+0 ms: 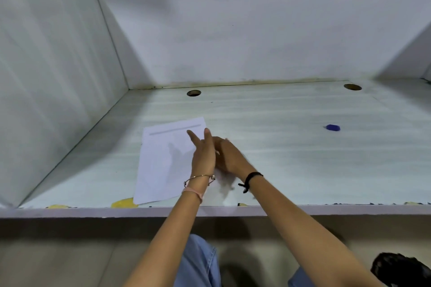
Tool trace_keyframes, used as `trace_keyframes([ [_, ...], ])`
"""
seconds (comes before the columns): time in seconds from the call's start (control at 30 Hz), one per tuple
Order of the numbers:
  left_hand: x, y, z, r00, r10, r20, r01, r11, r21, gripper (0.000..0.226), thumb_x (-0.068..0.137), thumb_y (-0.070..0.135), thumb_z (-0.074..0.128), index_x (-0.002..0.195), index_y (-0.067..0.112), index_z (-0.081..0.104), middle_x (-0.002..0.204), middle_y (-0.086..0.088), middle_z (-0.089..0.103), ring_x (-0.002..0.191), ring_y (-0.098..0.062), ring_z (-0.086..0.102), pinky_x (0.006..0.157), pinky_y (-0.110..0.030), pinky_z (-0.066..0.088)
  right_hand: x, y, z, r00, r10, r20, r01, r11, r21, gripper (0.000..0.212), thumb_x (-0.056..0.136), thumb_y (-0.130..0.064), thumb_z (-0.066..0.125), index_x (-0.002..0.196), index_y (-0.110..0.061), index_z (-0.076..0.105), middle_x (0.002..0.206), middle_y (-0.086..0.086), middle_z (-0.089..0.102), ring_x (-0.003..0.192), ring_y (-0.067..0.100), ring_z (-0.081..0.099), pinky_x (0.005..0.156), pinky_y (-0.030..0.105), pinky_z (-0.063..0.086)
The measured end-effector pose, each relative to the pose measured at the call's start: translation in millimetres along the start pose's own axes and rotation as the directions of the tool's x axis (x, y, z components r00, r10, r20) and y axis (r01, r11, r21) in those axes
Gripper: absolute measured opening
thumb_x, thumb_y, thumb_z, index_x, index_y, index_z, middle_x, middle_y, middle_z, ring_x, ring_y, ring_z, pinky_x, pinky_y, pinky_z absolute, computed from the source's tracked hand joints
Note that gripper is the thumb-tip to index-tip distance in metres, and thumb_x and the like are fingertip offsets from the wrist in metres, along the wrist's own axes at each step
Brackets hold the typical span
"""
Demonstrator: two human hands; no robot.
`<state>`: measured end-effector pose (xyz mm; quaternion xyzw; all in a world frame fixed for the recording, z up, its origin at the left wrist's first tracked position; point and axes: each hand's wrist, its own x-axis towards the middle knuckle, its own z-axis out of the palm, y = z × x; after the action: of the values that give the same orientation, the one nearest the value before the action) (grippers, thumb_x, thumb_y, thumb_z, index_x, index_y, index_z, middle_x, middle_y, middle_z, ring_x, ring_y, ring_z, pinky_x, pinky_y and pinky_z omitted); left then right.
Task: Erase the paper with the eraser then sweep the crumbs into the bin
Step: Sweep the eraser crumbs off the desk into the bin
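A white sheet of paper [163,163] lies on the pale desk [279,147], left of centre, with a grey pencil line near its far edge. My left hand [202,154] hovers over the sheet's right edge, fingers stretched and apart, holding nothing. Pressed against it on the right is my right hand [229,158], flat and blurred, fingers pointing left; I see nothing in it. A blue eraser [333,127] rests alone far to the right on the desk. A black object [401,268] shows below the desk at bottom right; I cannot tell whether it is the bin.
White walls enclose the desk on the left, back and right. Two round cable holes [193,93] [352,87] sit near the back edge. Yellow chipped patches [123,202] mark the front edge. My legs in blue jeans [200,261] are under the desk.
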<state>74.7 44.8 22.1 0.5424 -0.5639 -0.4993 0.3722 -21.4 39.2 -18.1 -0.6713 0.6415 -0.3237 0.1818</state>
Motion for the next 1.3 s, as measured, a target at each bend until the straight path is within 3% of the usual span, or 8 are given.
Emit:
trace_keyframes([
  [0.17, 4.3, -7.8, 15.5, 0.991, 0.109, 0.077, -0.108, 0.994, -0.012, 0.063, 0.102, 0.043, 0.039, 0.156, 0.024, 0.013, 0.151, -0.006, 0.041, 0.135, -0.028, 0.043, 0.110, -0.039, 0.035, -22.0, 43.6, -39.2, 0.999, 0.047, 0.010, -0.041, 0.949, -0.313, 0.042, 0.101, -0.030, 0.042, 0.142, -0.024, 0.043, 0.154, 0.001, 0.034, 0.145, 0.014, 0.023, 0.119, 0.042, -0.002],
  [0.33, 20.8, -16.2, 28.1, 0.939, 0.333, 0.086, -0.343, 0.887, 0.309, 0.037, 0.099, 0.019, 0.051, 0.136, 0.014, 0.052, 0.152, -0.004, 0.036, 0.138, -0.020, 0.038, 0.106, -0.028, 0.031, -54.2, 87.1, -85.3, 0.989, 0.120, -0.084, -0.141, 0.927, -0.347, 0.042, 0.101, -0.034, 0.041, 0.142, -0.027, 0.043, 0.154, -0.002, 0.033, 0.145, 0.011, 0.021, 0.118, 0.039, -0.001],
  [0.47, 39.2, -20.7, 42.9, 0.919, 0.316, 0.237, -0.395, 0.737, 0.549, 0.051, 0.095, 0.032, 0.060, 0.142, 0.021, 0.045, 0.161, -0.008, 0.019, 0.150, -0.020, 0.013, 0.118, -0.043, 0.003, -79.1, 112.3, -115.4, 0.977, 0.168, -0.130, -0.202, 0.927, -0.317, 0.040, 0.101, -0.031, 0.042, 0.141, -0.027, 0.044, 0.154, -0.003, 0.033, 0.145, 0.010, 0.021, 0.118, 0.036, 0.000],
  [0.63, 47.6, -21.0, 70.3, 0.855, 0.243, 0.459, -0.510, 0.557, 0.655, 0.069, 0.092, 0.059, 0.052, 0.151, 0.033, 0.029, 0.164, -0.005, 0.000, 0.151, -0.020, -0.006, 0.117, -0.052, -0.006, -102.6, 136.8, -141.6, 0.957, 0.209, -0.203, -0.263, 0.919, -0.294, 0.039, 0.101, -0.029, 0.044, 0.140, -0.027, 0.046, 0.152, -0.003, 0.037, 0.144, 0.009, 0.024, 0.120, 0.035, 0.001],
  [0.83, 48.9, -14.3, 95.7, 0.832, 0.200, 0.517, -0.539, 0.512, 0.669, 0.097, 0.064, 0.086, 0.025, 0.149, 0.040, 0.029, 0.164, -0.001, 0.006, 0.151, -0.017, -0.005, 0.118, -0.054, -0.008, -116.9, 159.0, -161.2, 0.918, 0.208, -0.337, -0.304, 0.915, -0.264, 0.037, 0.097, -0.028, 0.051, 0.134, -0.024, 0.054, 0.149, -0.001, 0.042, 0.139, 0.011, 0.035, 0.115, 0.027, 0.020],
  [1.07, 55.6, -21.3, 98.8, 0.839, 0.205, 0.504, -0.528, 0.529, 0.664, 0.112, 0.049, 0.094, 0.013, 0.149, 0.045, 0.027, 0.164, 0.004, 0.005, 0.151, -0.014, -0.004, 0.118, -0.052, -0.008, -90.6, 184.9, -181.4, 0.728, 0.339, -0.595, -0.460, 0.886, -0.057, 0.037, 0.094, -0.006, 0.049, 0.130, -0.012, 0.055, 0.146, 0.013, 0.039, 0.138, 0.025, 0.035, 0.094, 0.020, 0.033],
  [1.23, 57.0, -22.1, 101.1, 0.856, 0.187, 0.483, -0.498, 0.551, 0.670, 0.099, 0.060, 0.091, 0.025, 0.148, 0.045, 0.028, 0.164, 0.004, 0.004, 0.151, -0.013, -0.005, 0.119, -0.048, -0.009, -70.1, 191.8, -190.9, 0.636, 0.388, -0.667, -0.488, 0.872, 0.042, 0.034, 0.086, 0.009, 0.046, 0.106, -0.007, 0.069, 0.110, 0.016, 0.059, 0.096, 0.026, 0.059, 0.073, 0.013, 0.035],
  [1.3, 57.6, -22.5, 101.5, 0.856, 0.185, 0.483, -0.499, 0.541, 0.677, 0.092, 0.067, 0.087, 0.029, 0.148, 0.045, 0.027, 0.164, 0.004, 0.004, 0.151, -0.013, -0.005, 0.119, -0.048, -0.009, -67.3, 189.0, -190.5, 0.675, 0.364, -0.642, -0.459, 0.888, 0.021, 0.032, 0.084, 0.009, 0.046, 0.099, -0.007, 0.070, 0.103, 0.014, 0.059, 0.084, 0.019, 0.056, 0.066, 0.015, 0.034],
])
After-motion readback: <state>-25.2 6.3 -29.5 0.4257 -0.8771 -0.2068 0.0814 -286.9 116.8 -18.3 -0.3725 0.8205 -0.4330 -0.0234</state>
